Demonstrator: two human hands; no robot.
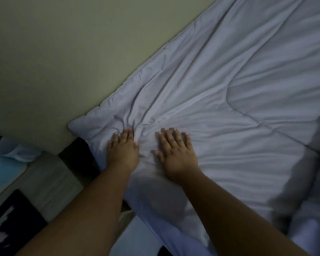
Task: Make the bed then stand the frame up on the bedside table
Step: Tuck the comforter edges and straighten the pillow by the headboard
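Step in hand: smoothing the duvet (229, 89) at the bed (137, 235) corner next to the wall (63, 52).

- Left hand (123, 149): flat on the duvet just inside that corner, fingers straight and held close together.
- Right hand (175, 153): flat on the duvet just beside the left, fingers straight and spread.
- Neither hand grips the cloth. Creases fan out from the gap between the hands toward the middle of the bed.

Procedure, as judged:
1. Keep the palms flat. Curled fingers would bunch the cloth.
2. Sweep outward, the left hand toward the corner and the right along the creases, so that the slack runs off the edge and is not pushed inward.
3. Check that the duvet edge lies straight along the wall side.
4. Check the darker fold at the bed's right edge, which looks unsmoothed.

The frame and the bedside table are not in view, so that step looks undone.
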